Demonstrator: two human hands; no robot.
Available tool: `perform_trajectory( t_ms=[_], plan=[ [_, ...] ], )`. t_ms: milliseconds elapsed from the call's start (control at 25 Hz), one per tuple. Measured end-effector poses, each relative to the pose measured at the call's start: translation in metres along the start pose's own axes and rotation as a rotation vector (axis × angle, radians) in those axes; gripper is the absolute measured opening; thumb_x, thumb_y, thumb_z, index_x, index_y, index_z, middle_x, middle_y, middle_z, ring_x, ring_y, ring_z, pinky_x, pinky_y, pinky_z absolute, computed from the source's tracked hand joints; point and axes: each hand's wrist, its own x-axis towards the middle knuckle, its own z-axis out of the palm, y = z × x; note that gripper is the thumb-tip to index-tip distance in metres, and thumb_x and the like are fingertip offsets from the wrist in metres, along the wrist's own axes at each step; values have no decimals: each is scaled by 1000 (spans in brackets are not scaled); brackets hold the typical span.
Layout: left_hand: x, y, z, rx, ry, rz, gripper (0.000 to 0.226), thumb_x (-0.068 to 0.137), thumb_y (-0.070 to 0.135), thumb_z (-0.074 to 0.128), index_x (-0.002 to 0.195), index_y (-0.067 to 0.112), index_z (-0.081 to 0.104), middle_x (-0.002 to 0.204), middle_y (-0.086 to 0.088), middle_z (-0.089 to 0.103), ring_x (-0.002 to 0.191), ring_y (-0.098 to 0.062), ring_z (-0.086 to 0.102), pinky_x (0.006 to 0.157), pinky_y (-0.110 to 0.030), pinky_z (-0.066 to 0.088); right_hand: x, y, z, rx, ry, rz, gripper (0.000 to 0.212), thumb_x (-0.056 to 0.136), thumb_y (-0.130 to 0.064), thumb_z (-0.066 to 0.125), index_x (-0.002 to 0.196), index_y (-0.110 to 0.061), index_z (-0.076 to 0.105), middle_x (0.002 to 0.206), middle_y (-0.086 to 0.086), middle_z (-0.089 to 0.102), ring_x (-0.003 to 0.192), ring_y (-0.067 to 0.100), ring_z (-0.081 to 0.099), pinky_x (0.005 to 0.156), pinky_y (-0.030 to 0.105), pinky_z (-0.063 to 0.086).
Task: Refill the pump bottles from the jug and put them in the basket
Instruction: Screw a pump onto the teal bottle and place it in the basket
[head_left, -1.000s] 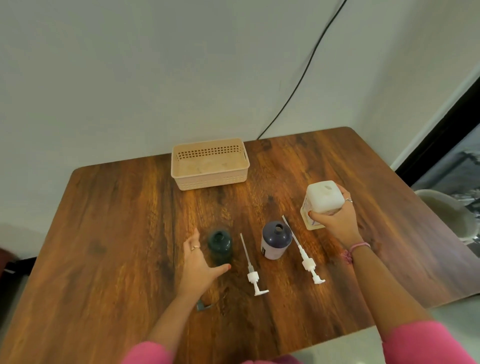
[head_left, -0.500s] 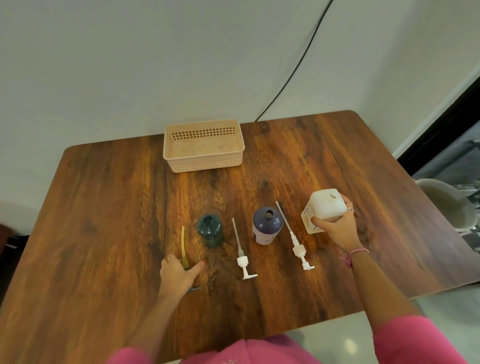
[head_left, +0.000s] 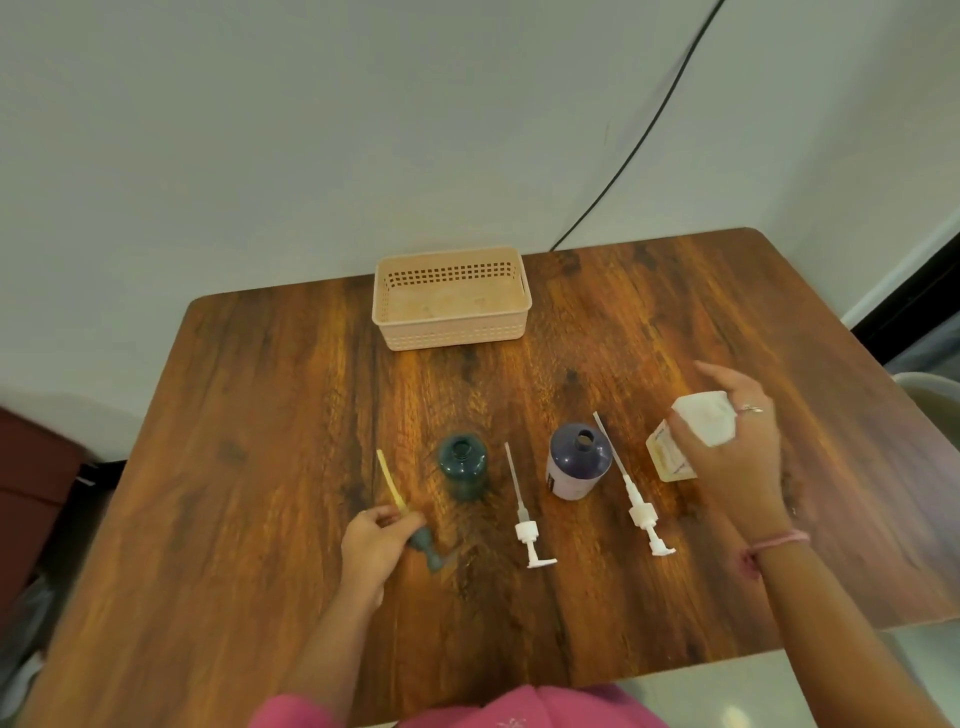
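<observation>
I'm looking down on a glossy, streaky-grained wooden table (head_left: 597, 597). My left hand (head_left: 375, 543) is curling its fingers round the teal pump head (head_left: 423, 545), its yellowish dip tube (head_left: 390, 480) sticking out toward 11 o'clock. My right hand (head_left: 737, 462) is resting on the white, blocky plastic jug (head_left: 685, 431) at 3 o'clock, fingers spreading loosely over its top; how firm the grip is I cannot tell.

Standing upright mid-table, uncapped: a translucent teal round bottle (head_left: 462, 465) and, to its right, a dark purple domed bottle (head_left: 577, 460). Two white pumps with thin straight tubes are lying flat, one (head_left: 524, 514) between the bottles, the other (head_left: 636, 493) between purple bottle and jug.

The peach perforated plastic basket (head_left: 452, 332), rectangular, is sitting at 12 o'clock by the wall.
</observation>
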Motion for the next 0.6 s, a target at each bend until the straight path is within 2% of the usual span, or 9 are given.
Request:
perform_trajectory(
  t_ms=[80, 160, 240, 320, 440, 600],
  plan=[
    [-7, 21, -12, -308, -114, -22, 30, 76, 18, 78, 100, 3, 69, 93, -14, 74, 81, -19, 67, 72, -28, 52, -8, -35, 22, 60, -182, -301, 26, 84, -14, 68, 110, -21, 64, 112, -2, 62, 102, 5, 55, 87, 38, 54],
    [-18, 49, -20, -464, -231, -19, 21, 75, 17, 78, 91, 5, 73, 87, -10, 76, 74, -13, 71, 63, -22, 56, -22, -66, 52, 103, -512, -487, 32, 87, -12, 65, 118, -22, 63, 118, -4, 59, 103, 2, 57, 89, 26, 53],
    [-28, 75, -21, -492, -313, 25, 12, 78, 16, 76, 83, 6, 77, 85, -10, 76, 70, -12, 71, 57, -19, 54, -36, -84, 84, 65, -723, -669, 42, 88, -17, 66, 128, -26, 58, 131, -1, 51, 112, 7, 55, 94, 20, 49],
    [-37, 93, -19, -491, -368, 69, 13, 82, 16, 72, 85, 4, 77, 86, -11, 75, 71, -13, 71, 57, -19, 54, -41, -94, 108, 62, -715, -802, 44, 84, -12, 71, 126, -22, 61, 136, 9, 48, 114, 12, 54, 92, 22, 50],
    [-43, 109, -17, -517, -440, 100, 24, 81, 23, 72, 93, 2, 74, 89, -13, 75, 74, -16, 72, 57, -21, 55, -31, -104, 117, 192, -582, -797, 34, 79, -2, 73, 111, -13, 71, 130, 14, 55, 113, 2, 49, 98, 23, 48],
    [-32, 109, -22, -635, -523, 161, 28, 83, 28, 69, 95, 4, 75, 92, -14, 74, 79, -18, 71, 62, -23, 57, -25, -106, 114, 193, -463, -790, 35, 73, 3, 78, 106, -7, 72, 124, 13, 63, 112, 20, 62, 97, 36, 51]
  ],
)
